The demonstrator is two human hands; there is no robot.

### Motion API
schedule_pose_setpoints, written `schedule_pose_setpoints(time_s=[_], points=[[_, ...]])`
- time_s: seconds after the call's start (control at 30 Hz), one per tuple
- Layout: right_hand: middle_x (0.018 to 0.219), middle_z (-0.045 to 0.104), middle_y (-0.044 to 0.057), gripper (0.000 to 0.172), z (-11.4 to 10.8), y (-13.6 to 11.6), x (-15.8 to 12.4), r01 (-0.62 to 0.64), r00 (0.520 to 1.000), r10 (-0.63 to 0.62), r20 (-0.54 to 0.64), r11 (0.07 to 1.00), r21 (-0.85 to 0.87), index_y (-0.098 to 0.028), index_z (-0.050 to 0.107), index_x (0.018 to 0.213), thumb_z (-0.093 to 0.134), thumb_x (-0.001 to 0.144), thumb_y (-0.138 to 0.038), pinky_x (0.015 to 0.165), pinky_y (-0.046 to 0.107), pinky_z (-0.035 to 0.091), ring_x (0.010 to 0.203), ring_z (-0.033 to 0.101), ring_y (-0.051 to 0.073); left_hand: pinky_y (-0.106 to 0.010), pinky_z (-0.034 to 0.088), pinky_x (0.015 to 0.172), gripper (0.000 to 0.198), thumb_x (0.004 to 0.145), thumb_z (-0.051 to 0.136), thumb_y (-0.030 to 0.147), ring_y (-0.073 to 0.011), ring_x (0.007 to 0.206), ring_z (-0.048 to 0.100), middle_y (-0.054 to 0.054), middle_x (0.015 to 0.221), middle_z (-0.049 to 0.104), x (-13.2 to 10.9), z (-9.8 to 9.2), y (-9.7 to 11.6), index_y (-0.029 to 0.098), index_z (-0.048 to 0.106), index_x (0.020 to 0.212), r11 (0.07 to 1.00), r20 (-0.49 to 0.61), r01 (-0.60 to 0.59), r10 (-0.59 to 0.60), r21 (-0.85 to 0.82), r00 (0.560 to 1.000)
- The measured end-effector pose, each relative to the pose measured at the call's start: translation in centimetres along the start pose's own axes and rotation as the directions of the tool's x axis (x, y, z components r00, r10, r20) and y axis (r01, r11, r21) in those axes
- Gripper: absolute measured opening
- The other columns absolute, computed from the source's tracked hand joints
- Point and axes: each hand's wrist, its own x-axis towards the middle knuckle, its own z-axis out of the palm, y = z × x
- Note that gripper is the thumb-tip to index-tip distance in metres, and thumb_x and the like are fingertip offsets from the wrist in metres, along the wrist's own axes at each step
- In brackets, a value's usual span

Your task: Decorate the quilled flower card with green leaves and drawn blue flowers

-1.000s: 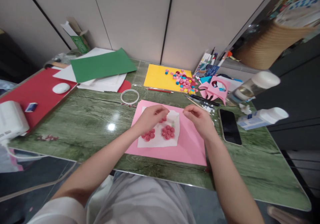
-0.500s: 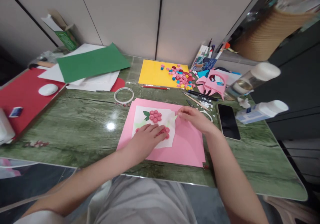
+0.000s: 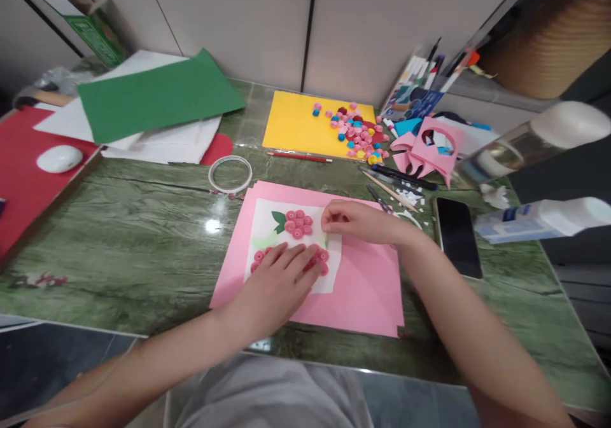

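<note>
A white sheet (image 3: 334, 259) lies on pink paper (image 3: 367, 282), bearing pink coiled-paper flowers and light green patches. The upper flower (image 3: 298, 223) has dark green paper leaves (image 3: 279, 220) at its left. My left hand (image 3: 281, 278) lies flat with fingers spread over the lower part of the sheet, partly covering the lower flowers (image 3: 324, 256). Above the sheet's right side, my right hand (image 3: 351, 220) is closed in a pinch on a light green paper piece (image 3: 324, 240), mostly hidden by the fingertips.
Behind are a tape roll (image 3: 230, 174), a red pencil (image 3: 300, 157) and yellow paper (image 3: 291, 119) with many small paper coils. To the right lie a phone (image 3: 458, 237), a white bottle (image 3: 544, 218) and pens (image 3: 403, 177). Green paper (image 3: 157, 97) and a mouse (image 3: 60, 159) are left.
My right hand has moved left and inward from the sheet's right edge, bringing the light green piece over the sheet. My left hand stays on the sheet; the camera view has shifted.
</note>
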Motion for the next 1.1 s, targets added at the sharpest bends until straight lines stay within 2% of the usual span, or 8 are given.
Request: schedule_pose_setpoints(time_s=[0.13,0.43,0.67,1.1], points=[[0.075,0.055,0.000,0.014,-0.2,0.7,0.2,-0.007,0.999,0.010,-0.047,0.998,0.068,-0.018,0.058,0.075,0.050,0.082,-0.028,0.064,0.025,0.038,0.068,0.048,0.012,-0.047,0.030,0.102,0.038,0.087,0.041,0.015,-0.0268,0.122,0.040,-0.009,0.138,0.041,0.1,0.5,-0.3,0.017,0.046,0.125,1.000,-0.040,-0.011,0.010,-0.015,0.999],[0.084,0.053,0.002,0.010,1.8,1.8,-0.7,-0.054,0.966,0.092,-0.242,0.986,0.159,-0.019,0.059,0.075,0.054,0.081,-0.026,0.068,0.026,0.041,0.075,0.050,0.013,-0.048,0.033,0.100,0.035,0.086,0.044,0.013,-0.0268,0.121,0.041,-0.010,0.134,0.045,0.4,0.7,-1.1,0.017,0.051,0.120,0.992,-0.089,-0.029,0.018,-0.124,0.996],[0.086,0.054,0.002,0.007,1.6,1.7,-0.8,-0.080,0.971,0.114,-0.212,0.983,0.165,-0.020,0.058,0.074,0.054,0.080,-0.020,0.073,0.028,0.042,0.080,0.052,0.014,-0.047,0.034,0.101,0.036,0.085,0.047,0.013,-0.0254,0.120,0.042,-0.008,0.134,0.047,0.7,0.6,-1.2,0.020,0.054,0.119,0.986,-0.096,-0.013,-0.003,-0.166,0.995],[0.089,0.052,0.003,0.009,1.9,1.8,-0.9,-0.050,0.971,0.081,-0.223,0.989,0.142,-0.020,0.058,0.073,0.055,0.081,-0.020,0.081,0.030,0.044,0.090,0.052,0.016,-0.048,0.035,0.101,0.041,0.083,0.044,0.011,-0.0259,0.121,0.042,-0.009,0.133,0.047,0.6,0.5,-1.5,0.020,0.053,0.122,0.980,-0.087,-0.027,0.010,-0.195,0.996]])
